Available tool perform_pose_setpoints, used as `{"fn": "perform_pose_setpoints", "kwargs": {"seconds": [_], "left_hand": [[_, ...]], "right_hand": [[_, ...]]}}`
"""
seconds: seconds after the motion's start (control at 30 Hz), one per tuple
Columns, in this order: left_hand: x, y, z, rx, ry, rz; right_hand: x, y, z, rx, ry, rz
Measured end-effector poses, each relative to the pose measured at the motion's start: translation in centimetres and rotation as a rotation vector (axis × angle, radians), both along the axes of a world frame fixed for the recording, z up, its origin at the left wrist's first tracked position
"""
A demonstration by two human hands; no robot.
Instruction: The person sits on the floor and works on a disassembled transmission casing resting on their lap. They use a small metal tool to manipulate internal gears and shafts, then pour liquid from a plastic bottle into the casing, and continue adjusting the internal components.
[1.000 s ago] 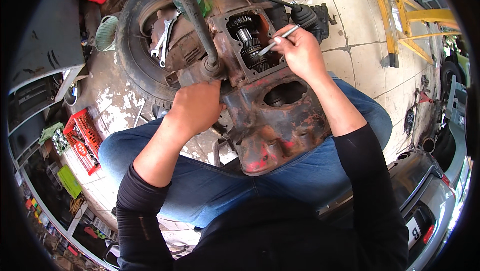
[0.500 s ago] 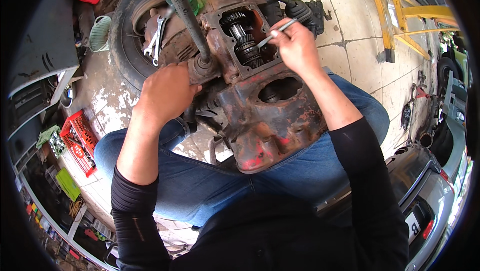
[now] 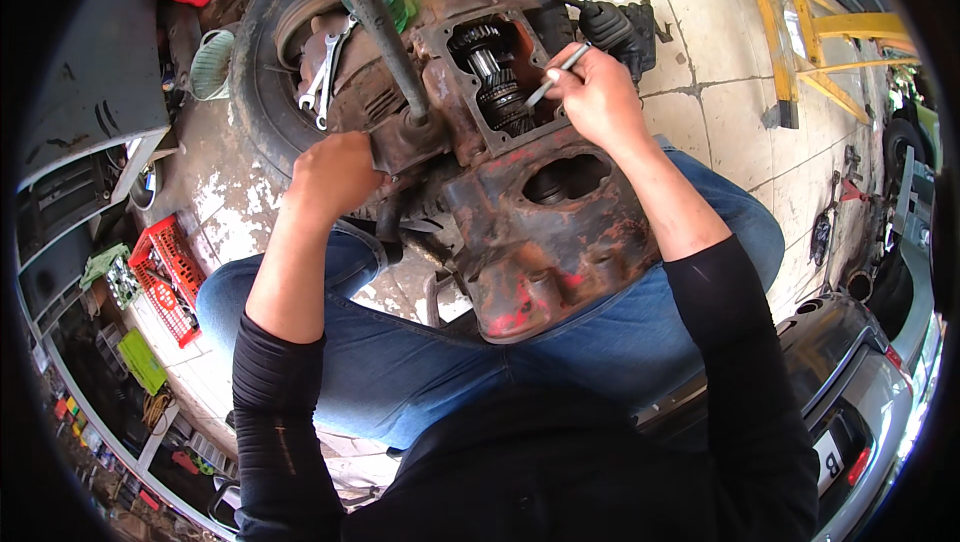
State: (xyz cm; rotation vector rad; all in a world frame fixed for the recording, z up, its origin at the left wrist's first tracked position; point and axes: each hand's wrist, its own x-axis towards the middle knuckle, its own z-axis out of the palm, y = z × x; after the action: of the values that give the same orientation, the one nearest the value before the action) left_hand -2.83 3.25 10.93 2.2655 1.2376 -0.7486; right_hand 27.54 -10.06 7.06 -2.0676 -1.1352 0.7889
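Note:
Between my legs a rusty gearbox housing [image 3: 560, 252] lies with its top opening facing up. Inside that opening several dark and shiny gears [image 3: 490, 67] sit on a shaft. My right hand [image 3: 605, 102] is closed in a pinch on a slim grey metal rod [image 3: 560, 72], whose lower tip reaches the gears near the opening's right side. My left hand [image 3: 335, 174] grips the near left edge of a rusty shift lever base [image 3: 408, 139]; its fingertips are partly hidden. From that base a long thick lever [image 3: 375, 17] rises away from me.
Behind the gearbox lies a big tire [image 3: 265, 107] with wrenches [image 3: 325, 82] and a green bottle [image 3: 398, 4] on it. A black-booted cable part [image 3: 610, 27] is at its right. Red crate [image 3: 165, 282] stands left; yellow stand [image 3: 790, 52] far right.
The rod's tip has shifted toward me along the gears, and my right hand has moved slightly with it. My left hand still grips the lever base, its thumb less visible.

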Motion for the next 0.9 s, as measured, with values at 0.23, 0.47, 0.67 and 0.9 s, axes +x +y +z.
{"fn": "perform_pose_setpoints", "kwargs": {"seconds": [0.23, 0.47, 0.67, 0.9], "left_hand": [[-0.1, -1.3, -3.3, 0.207, -0.15, -0.082], [0.4, -1.6, -3.2, 0.281, -0.151, -0.227], [0.5, -2.0, -3.6, 0.266, -0.196, -0.173], [0.0, -2.0, -5.1, 0.311, -0.189, -0.236]], "right_hand": [[-0.3, -0.1, 0.7, -0.042, -0.15, 0.031], [0.7, 0.1, 0.0, 0.021, 0.06, -0.045], [-0.4, 0.1, -0.2, -0.092, -0.054, 0.048], [-1.4, -0.2, -0.5, -0.117, 0.093, 0.081]]}}
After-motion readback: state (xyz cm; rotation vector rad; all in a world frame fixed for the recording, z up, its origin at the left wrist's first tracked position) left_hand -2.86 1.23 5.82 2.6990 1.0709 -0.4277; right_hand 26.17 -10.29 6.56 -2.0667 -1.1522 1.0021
